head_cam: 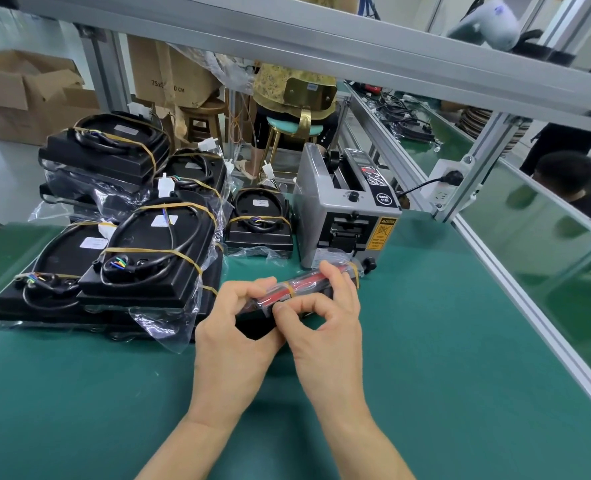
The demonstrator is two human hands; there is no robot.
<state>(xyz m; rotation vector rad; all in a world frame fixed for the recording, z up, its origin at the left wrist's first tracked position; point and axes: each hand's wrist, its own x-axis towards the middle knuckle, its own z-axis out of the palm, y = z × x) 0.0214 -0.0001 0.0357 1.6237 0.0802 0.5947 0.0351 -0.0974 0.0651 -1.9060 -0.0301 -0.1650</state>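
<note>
Left hand (pixel 233 327): fingers curled, gripping the black plastic-bagged unit with red wires (pixel 299 289).
Right hand (pixel 325 320): thumb and fingers pinching the same unit.

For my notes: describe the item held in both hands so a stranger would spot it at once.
On the green bench, find the grey machine. Just in front of it, the left hand and right hand hold a narrow bundle in clear plastic, a yellow rubber band round it. Its red strip sets it apart from the flat black units stacked to the left.
</note>
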